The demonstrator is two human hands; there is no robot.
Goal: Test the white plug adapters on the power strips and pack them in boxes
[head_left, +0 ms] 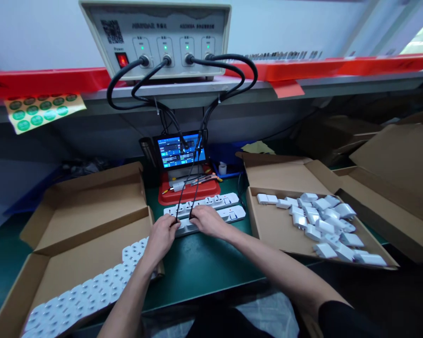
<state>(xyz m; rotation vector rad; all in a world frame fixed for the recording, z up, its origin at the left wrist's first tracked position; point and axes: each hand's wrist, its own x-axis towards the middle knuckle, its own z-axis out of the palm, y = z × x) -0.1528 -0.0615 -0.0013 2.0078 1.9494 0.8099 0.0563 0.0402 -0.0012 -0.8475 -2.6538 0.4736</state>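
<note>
Two white power strips lie side by side on the green table, the rear power strip [223,200] showing its sockets and the front power strip [232,214] partly under my hands. My left hand [163,236] pinches the lower end of a thin black cable [183,190] at the left part of the front strip. With its fingers closed, my right hand [208,220] grips a second black cable [195,195] just to the right. My fingers hide both cable ends, so I cannot tell whether they are plugged into anything.
Left, an open cardboard box [88,234] holds rows of white charger blocks [88,295]. Another box [268,225] at right contains loose white chargers [324,226]. Behind the strips, a lit screen [178,152] stands by a red tray [162,195]. A tester box [169,30] sits on the shelf, cables hanging.
</note>
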